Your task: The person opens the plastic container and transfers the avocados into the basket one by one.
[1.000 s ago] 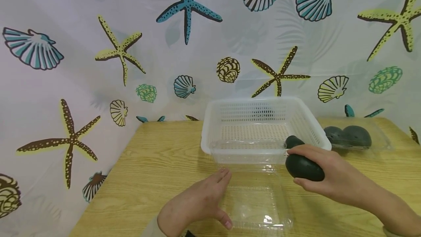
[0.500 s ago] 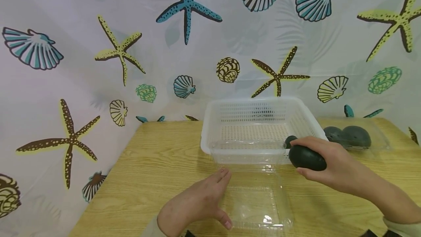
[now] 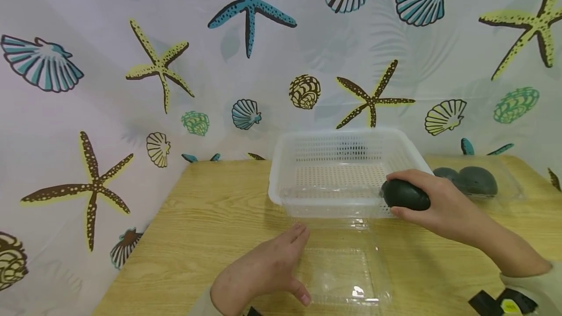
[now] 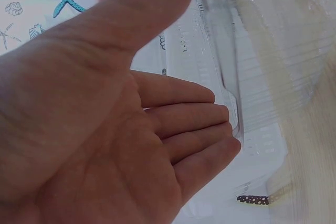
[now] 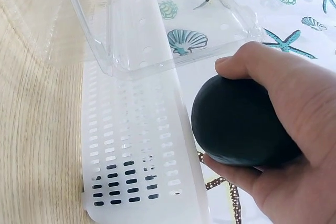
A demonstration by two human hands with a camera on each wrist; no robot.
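Two hands in use. My right hand (image 3: 439, 204) curls round one dark avocado (image 3: 405, 194), fingers over the top and thumb beneath, at the near right corner of the white slotted basket (image 3: 307, 160). My left hand (image 3: 263, 272) lies open, fingers straight against the left edge of the clear plastic clamshell tray (image 3: 351, 277) on the wooden table (image 3: 197, 218). Two more avocados (image 3: 470, 180) sit in another clear tray, far right.

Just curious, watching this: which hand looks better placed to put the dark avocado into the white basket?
The right hand: it already grips the avocado at the basket rim. The left hand rests on the clear plastic container.
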